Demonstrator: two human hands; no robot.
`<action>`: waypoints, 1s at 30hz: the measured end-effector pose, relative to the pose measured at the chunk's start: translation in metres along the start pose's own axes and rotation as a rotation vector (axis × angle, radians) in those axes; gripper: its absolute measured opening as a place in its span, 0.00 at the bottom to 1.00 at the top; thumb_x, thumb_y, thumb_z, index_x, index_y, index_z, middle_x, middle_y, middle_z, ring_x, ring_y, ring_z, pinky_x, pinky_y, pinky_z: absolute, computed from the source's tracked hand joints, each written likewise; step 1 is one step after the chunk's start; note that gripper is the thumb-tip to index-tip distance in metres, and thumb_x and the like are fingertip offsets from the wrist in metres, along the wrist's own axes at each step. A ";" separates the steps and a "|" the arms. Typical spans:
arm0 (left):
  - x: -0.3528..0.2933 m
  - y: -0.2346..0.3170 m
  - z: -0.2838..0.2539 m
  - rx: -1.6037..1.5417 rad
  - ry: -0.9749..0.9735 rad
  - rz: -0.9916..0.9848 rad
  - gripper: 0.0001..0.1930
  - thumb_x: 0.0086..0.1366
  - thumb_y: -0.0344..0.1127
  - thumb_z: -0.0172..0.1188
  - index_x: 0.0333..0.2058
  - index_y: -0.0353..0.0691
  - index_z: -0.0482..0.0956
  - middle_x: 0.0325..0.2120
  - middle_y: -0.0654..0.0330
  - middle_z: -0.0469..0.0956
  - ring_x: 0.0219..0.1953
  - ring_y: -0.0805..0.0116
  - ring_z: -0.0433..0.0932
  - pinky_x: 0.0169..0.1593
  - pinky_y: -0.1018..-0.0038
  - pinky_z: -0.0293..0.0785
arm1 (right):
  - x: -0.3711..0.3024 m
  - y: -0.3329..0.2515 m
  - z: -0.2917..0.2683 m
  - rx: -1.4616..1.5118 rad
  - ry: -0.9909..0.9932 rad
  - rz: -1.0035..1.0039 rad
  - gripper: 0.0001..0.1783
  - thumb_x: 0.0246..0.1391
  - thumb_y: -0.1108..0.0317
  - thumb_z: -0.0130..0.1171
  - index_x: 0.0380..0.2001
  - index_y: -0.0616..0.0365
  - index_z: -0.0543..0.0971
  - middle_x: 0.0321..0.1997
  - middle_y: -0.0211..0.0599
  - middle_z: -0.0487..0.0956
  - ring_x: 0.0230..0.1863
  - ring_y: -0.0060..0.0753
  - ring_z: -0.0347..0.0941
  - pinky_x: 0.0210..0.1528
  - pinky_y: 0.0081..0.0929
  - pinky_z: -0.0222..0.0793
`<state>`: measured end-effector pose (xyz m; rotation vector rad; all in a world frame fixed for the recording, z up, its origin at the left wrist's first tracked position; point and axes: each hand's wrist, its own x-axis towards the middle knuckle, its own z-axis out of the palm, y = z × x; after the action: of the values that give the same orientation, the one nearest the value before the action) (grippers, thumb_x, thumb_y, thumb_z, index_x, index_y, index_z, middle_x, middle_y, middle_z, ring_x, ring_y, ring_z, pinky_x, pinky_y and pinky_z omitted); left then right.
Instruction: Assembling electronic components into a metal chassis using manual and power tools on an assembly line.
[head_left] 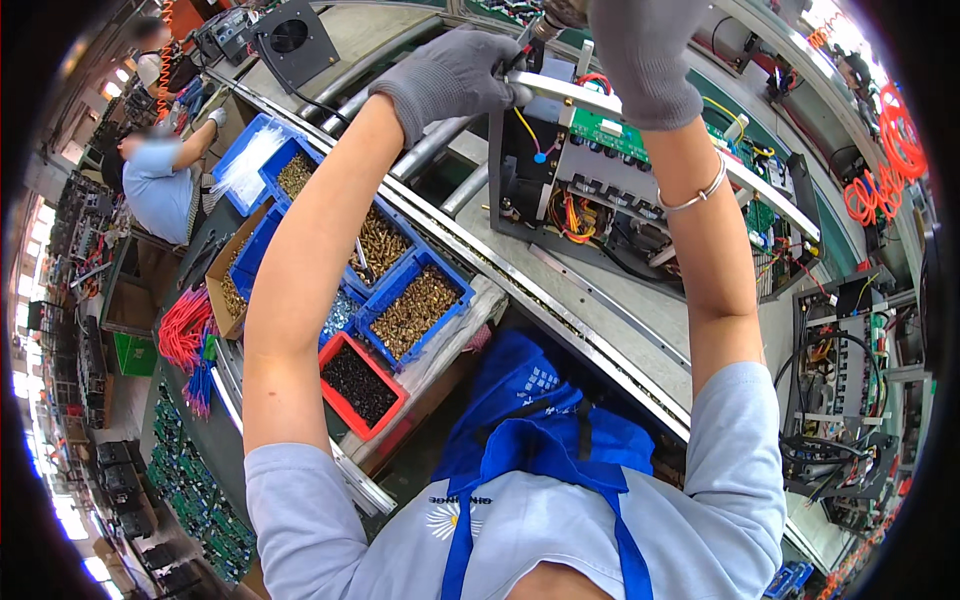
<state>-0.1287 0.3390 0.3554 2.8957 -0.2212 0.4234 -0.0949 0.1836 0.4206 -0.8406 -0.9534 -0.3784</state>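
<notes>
My left hand [450, 80], in a grey glove, has its fingers closed at the near-left end of a long white handle bar [765, 190]. This bar runs across the top of an open metal device [610, 185] with green circuit boards, dark components and coloured wires. My right hand [650, 65], also gloved, is raised above the device, its fingertips cut off by the upper edge. Beside it a dark power screwdriver [560, 18] slants down toward the bar's end at my left fingers; the grip appears to be in my right hand. Any screw at the tip is hidden.
Left of the device stand blue bins [415, 310] of brass-coloured fasteners and a red bin [358, 385] of black screws. Red wire bundles [188, 330] and circuit boards [195, 480] lie farther left. Another open device [845, 360] is at right. A co-worker [160, 180] sits at far left.
</notes>
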 end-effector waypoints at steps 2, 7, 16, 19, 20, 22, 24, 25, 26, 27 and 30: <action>0.001 -0.002 -0.005 0.011 -0.065 -0.001 0.21 0.57 0.43 0.68 0.46 0.39 0.79 0.28 0.58 0.78 0.31 0.67 0.76 0.39 0.71 0.72 | 0.014 -0.001 0.005 -0.136 -0.030 0.023 0.05 0.51 0.73 0.55 0.25 0.62 0.77 0.17 0.28 0.74 0.17 0.16 0.71 0.19 0.17 0.62; -0.007 -0.005 -0.006 -0.224 -0.128 0.091 0.21 0.52 0.36 0.68 0.45 0.39 0.79 0.27 0.57 0.79 0.32 0.68 0.78 0.42 0.72 0.74 | 0.038 0.010 0.019 -0.241 -0.164 0.127 0.11 0.48 0.68 0.56 0.18 0.63 0.76 0.13 0.27 0.73 0.17 0.18 0.69 0.20 0.21 0.62; 0.002 -0.013 0.019 -0.439 0.010 -0.045 0.17 0.52 0.38 0.73 0.38 0.35 0.82 0.27 0.61 0.80 0.31 0.76 0.75 0.41 0.75 0.73 | 0.050 0.020 0.024 -0.299 -0.246 0.119 0.12 0.48 0.69 0.55 0.15 0.63 0.74 0.13 0.28 0.72 0.16 0.19 0.69 0.19 0.22 0.62; 0.002 -0.010 0.016 -0.417 0.031 -0.055 0.17 0.52 0.38 0.73 0.36 0.34 0.81 0.26 0.60 0.80 0.30 0.77 0.75 0.40 0.76 0.73 | 0.049 0.020 0.024 -0.199 -0.298 0.189 0.11 0.48 0.70 0.55 0.16 0.62 0.74 0.14 0.28 0.73 0.16 0.19 0.69 0.19 0.21 0.62; 0.001 -0.009 0.014 -0.418 0.031 -0.059 0.17 0.52 0.38 0.73 0.36 0.34 0.81 0.26 0.60 0.80 0.30 0.77 0.75 0.40 0.76 0.73 | 0.048 0.017 0.025 -0.207 -0.283 0.200 0.10 0.48 0.70 0.55 0.16 0.62 0.75 0.14 0.29 0.74 0.16 0.18 0.69 0.19 0.21 0.63; 0.000 -0.008 0.008 -0.239 -0.051 -0.080 0.17 0.52 0.39 0.72 0.37 0.35 0.81 0.25 0.60 0.79 0.30 0.76 0.75 0.39 0.75 0.74 | 0.046 0.021 0.024 -0.215 -0.269 0.213 0.09 0.47 0.70 0.55 0.17 0.62 0.75 0.15 0.29 0.74 0.16 0.18 0.69 0.20 0.21 0.63; -0.005 -0.001 0.004 -0.225 -0.036 -0.050 0.18 0.52 0.39 0.72 0.38 0.35 0.81 0.25 0.59 0.79 0.29 0.76 0.75 0.39 0.75 0.74 | 0.047 0.027 0.017 -0.213 -0.271 0.002 0.09 0.48 0.71 0.55 0.18 0.64 0.75 0.15 0.30 0.75 0.16 0.18 0.69 0.20 0.21 0.64; -0.006 0.000 0.004 -0.209 -0.026 -0.019 0.18 0.52 0.38 0.71 0.39 0.35 0.81 0.24 0.59 0.79 0.29 0.75 0.76 0.38 0.75 0.74 | 0.047 0.027 0.017 -0.212 -0.271 0.004 0.09 0.48 0.71 0.55 0.18 0.64 0.75 0.15 0.30 0.75 0.16 0.18 0.69 0.20 0.21 0.64; -0.006 -0.001 0.006 -0.209 -0.028 -0.020 0.18 0.52 0.38 0.71 0.39 0.35 0.81 0.24 0.59 0.79 0.29 0.75 0.76 0.38 0.75 0.74 | 0.046 0.025 0.016 -0.187 -0.259 0.025 0.09 0.47 0.71 0.56 0.18 0.64 0.75 0.15 0.30 0.75 0.16 0.18 0.69 0.20 0.20 0.64; -0.005 -0.002 0.009 -0.172 0.016 -0.013 0.18 0.52 0.38 0.71 0.40 0.35 0.81 0.24 0.59 0.79 0.28 0.74 0.76 0.38 0.75 0.75 | 0.044 0.022 0.017 -0.161 -0.246 0.046 0.09 0.47 0.71 0.56 0.18 0.63 0.74 0.15 0.30 0.75 0.15 0.17 0.69 0.20 0.20 0.64; -0.004 -0.001 0.007 -0.097 0.027 -0.027 0.17 0.53 0.36 0.70 0.40 0.35 0.80 0.24 0.59 0.79 0.28 0.74 0.76 0.38 0.75 0.75 | 0.041 0.014 0.019 -0.253 -0.266 0.078 0.09 0.47 0.71 0.56 0.18 0.63 0.74 0.14 0.29 0.74 0.15 0.17 0.69 0.19 0.20 0.64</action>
<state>-0.1301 0.3386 0.3479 2.7928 -0.1925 0.4338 -0.0749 0.2099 0.4545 -1.1767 -1.1290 -0.3292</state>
